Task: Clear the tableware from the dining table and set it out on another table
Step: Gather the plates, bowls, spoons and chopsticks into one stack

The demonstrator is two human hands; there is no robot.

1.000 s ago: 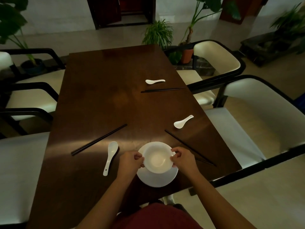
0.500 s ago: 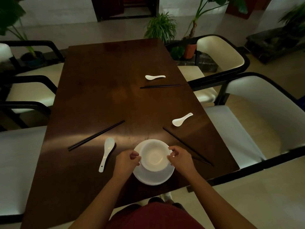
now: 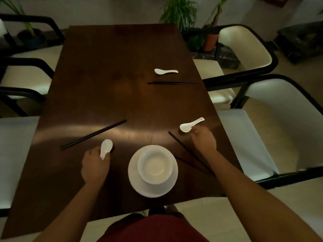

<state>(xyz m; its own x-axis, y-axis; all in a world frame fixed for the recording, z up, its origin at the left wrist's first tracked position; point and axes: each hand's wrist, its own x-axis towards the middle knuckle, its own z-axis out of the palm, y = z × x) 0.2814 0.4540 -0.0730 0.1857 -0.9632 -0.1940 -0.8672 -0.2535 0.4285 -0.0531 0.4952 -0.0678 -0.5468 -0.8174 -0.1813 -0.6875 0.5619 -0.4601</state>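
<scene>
Dimness swallows most detail on the dark table (image 3: 108, 95), and the fingertips of both hands are hard to read. Left hand (image 3: 95, 164) lies knuckles up with its fingers curled over the handle of a white spoon (image 3: 105, 148); the handle's end is hidden under those fingers, while the spoon's scoop pokes out just beyond them. Whether the spoon is lifted or lying on the wood cannot be told. Right hand (image 3: 203, 139) reaches further out, its fingers bent and close together, touching the handle of a second spoon (image 3: 191, 125) whose scoop lies just left of the fingertips; a firm pinch cannot be confirmed. Under that wrist runs a pair of black chopsticks (image 3: 189, 151), partly covered by the forearm. Between the two hands, apart from both, a white bowl (image 3: 153, 165) sits on a white plate (image 3: 138, 185). Beyond the left fingers lies another pair of chopsticks (image 3: 93, 134). Well past the right fingers are a third spoon (image 3: 165, 71) and further chopsticks (image 3: 172, 83). White-cushioned chairs (image 3: 286, 123) flank the table, cut off at the edges.
</scene>
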